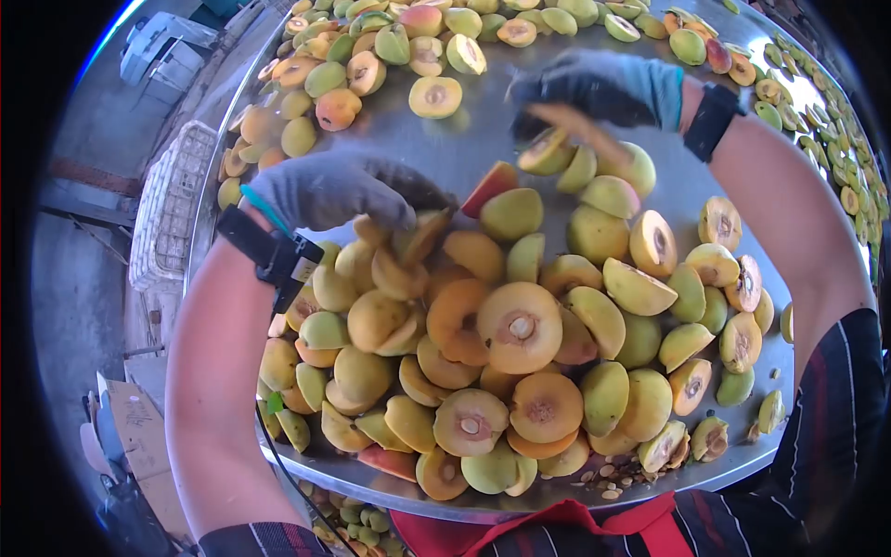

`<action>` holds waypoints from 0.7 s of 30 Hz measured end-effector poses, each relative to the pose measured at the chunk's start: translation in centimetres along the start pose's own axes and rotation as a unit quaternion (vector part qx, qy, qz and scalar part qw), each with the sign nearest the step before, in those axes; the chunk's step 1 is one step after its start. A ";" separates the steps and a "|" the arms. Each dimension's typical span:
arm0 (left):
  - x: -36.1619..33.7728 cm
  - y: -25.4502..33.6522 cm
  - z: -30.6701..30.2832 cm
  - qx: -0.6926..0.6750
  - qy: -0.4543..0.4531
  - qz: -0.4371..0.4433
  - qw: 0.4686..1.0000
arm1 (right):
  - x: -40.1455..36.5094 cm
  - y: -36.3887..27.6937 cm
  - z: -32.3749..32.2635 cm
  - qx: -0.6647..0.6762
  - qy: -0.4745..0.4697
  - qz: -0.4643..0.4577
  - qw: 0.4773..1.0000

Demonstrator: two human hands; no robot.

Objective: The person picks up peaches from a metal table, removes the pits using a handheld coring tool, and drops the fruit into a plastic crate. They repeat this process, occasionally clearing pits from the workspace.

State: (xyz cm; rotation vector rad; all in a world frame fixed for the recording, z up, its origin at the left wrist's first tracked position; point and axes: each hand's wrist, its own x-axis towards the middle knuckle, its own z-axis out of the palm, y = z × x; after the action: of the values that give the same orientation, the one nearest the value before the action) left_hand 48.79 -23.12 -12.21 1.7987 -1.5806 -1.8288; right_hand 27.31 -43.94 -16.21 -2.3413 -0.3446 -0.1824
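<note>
Both hands wear grey gloves over a metal table (483, 84). My left hand (362, 190), at the upper left of a large pile of halved fruit (520, 325), has its fingers bent down by blurred fruit halves (404, 251); whether it grips one is unclear. Further right and higher, my right hand (585, 93) is smeared by motion, with a blurred piece of fruit (580, 130) just under its fingers. Fruit halves (608, 176) lie below that hand. Some halves in the pile show their pits, others their yellow-green skin.
More halved fruit (390, 42) lies along the table's far side and down its right side (835, 139). Loose pits (608, 483) are near the front edge. A white crate (172, 204) and cardboard (139, 427) stand left of the table.
</note>
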 end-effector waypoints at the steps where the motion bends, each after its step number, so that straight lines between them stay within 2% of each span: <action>1: -0.6 0.1 -0.5 -0.040 -0.016 -0.004 0.999 | -0.1 -0.1 -0.9 0.087 0.046 0.185 0.978; 2: -0.6 0.5 -0.9 -0.042 -0.016 -0.006 0.999 | 0.4 0.1 -1.2 -0.090 0.091 0.208 0.970; 3: -0.6 0.7 -1.4 -0.017 0.101 -0.005 0.995 | 2.8 -0.5 -1.8 0.094 0.201 0.338 0.914; 4: -0.3 0.8 -2.0 0.007 0.217 -0.003 0.976 | 3.8 -2.0 -2.6 0.042 0.211 0.407 0.888; 6: 1.8 -0.2 -2.7 0.046 0.369 0.093 0.924 | 7.1 -0.5 -2.3 -0.167 0.133 0.425 0.880; 7: 3.7 -1.0 -4.7 0.143 0.381 0.062 0.911 | 9.5 2.2 -2.2 -0.230 0.032 0.405 0.884; 8: 5.1 -1.8 -6.2 0.237 0.388 0.029 0.890 | 11.2 4.9 -1.3 -0.290 -0.070 0.380 0.876; 9: 5.7 -1.0 -5.0 0.199 0.391 0.046 0.897 | 10.0 3.5 0.7 -0.362 -0.010 0.084 0.928; 10: 6.7 -0.2 -3.5 0.158 0.393 0.064 0.904 | 10.0 2.2 2.8 -0.186 0.084 0.212 0.956; 11: 7.6 -0.3 -3.1 0.096 0.360 -0.018 0.928 | 11.1 4.0 3.4 -0.119 0.097 0.265 0.952; 12: 7.4 -0.8 -2.7 0.088 0.357 -0.017 0.930 | 11.5 5.7 3.8 -0.053 0.111 0.318 0.940; 13: 6.8 -1.3 -2.6 0.080 0.301 0.033 0.950 | 10.5 5.5 3.8 -0.054 0.107 0.324 0.938; 15: 6.2 -3.0 -2.4 0.038 0.205 0.155 0.966 | 7.5 3.8 3.1 -0.092 -0.042 0.118 0.988; 16: 5.5 -3.0 -1.8 0.057 0.150 0.126 0.979 | 5.8 1.0 3.3 -0.144 -0.031 0.063 0.987; 18: 2.9 0.3 2.2 0.068 0.145 0.104 0.982 | 3.8 -1.2 3.7 -0.157 -0.055 -0.063 0.984; 19: 2.5 0.7 3.4 0.181 0.177 0.133 0.958 | 3.0 -2.3 3.8 -0.124 -0.087 -0.047 0.987; 20: 2.2 1.4 4.5 0.181 0.173 0.136 0.958 | 2.3 -2.9 3.9 -0.124 -0.086 -0.043 0.988; 21: 1.8 2.2 5.7 0.162 0.167 0.044 0.972 | 1.5 -3.5 4.2 -0.155 -0.097 -0.088 0.979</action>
State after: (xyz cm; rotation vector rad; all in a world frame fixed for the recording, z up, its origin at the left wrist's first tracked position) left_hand 42.60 -22.23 -13.27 1.9961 -1.8607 -1.2013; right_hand 27.80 -38.32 -16.51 -2.6435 -0.6615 -0.0984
